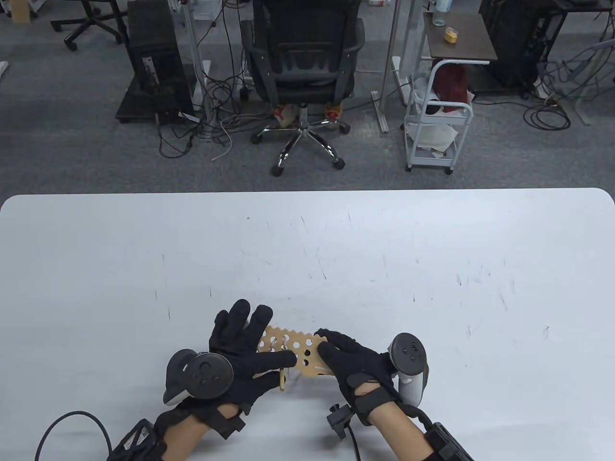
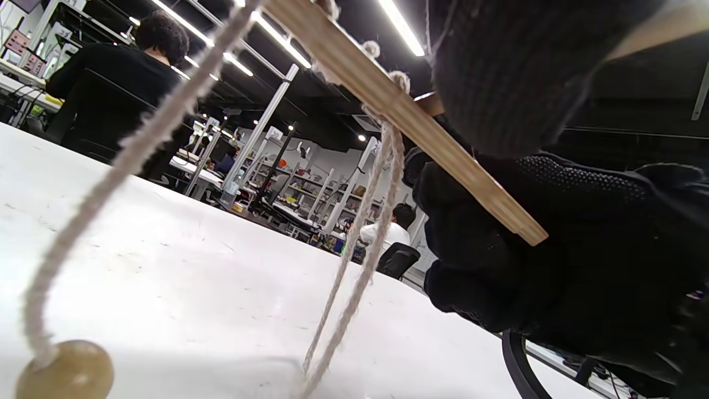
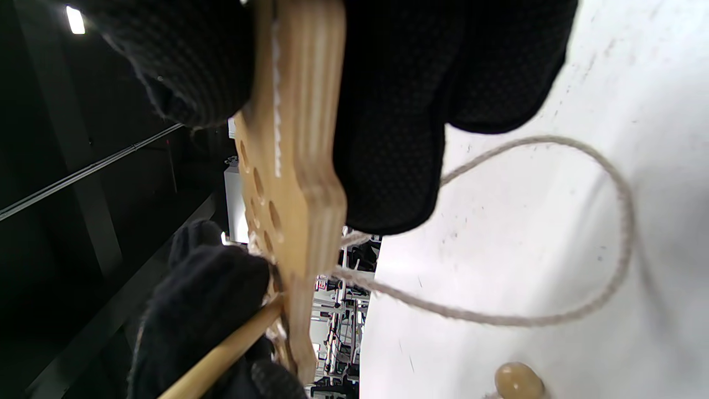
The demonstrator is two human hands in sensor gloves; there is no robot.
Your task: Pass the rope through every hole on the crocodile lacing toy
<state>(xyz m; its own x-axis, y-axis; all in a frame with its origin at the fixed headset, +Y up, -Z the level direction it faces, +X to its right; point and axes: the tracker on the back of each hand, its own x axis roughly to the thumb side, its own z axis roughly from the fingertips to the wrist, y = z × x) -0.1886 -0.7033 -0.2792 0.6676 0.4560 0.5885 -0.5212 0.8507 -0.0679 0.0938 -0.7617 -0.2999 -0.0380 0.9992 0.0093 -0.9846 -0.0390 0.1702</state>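
Two gloved hands are holding the toy just above the white bench, near its front edge. The toy is a flat wooden board with a zigzag far edge and rows of round holes. The right hand is gripping the board's right end: in the right wrist view the thumb is lying on one face and the fingers are curling against the other, so the wood is being pinched between them. The left hand is lying over the board's left part, its fingers spreading past the far edge while the thumb is reaching across the holes. A wooden needle is sticking out below the board's near edge beside that thumb; in the right wrist view the left fingertips are closing around this stick right at the board. The rope is already passing through holes near the left end, and two strands are hanging from the board's underside down to the bench. Another stretch is looping loosely across the bench and ending in a round wooden bead, which is resting on the surface. A tracker is sitting on the back of the left hand, and another on the right.
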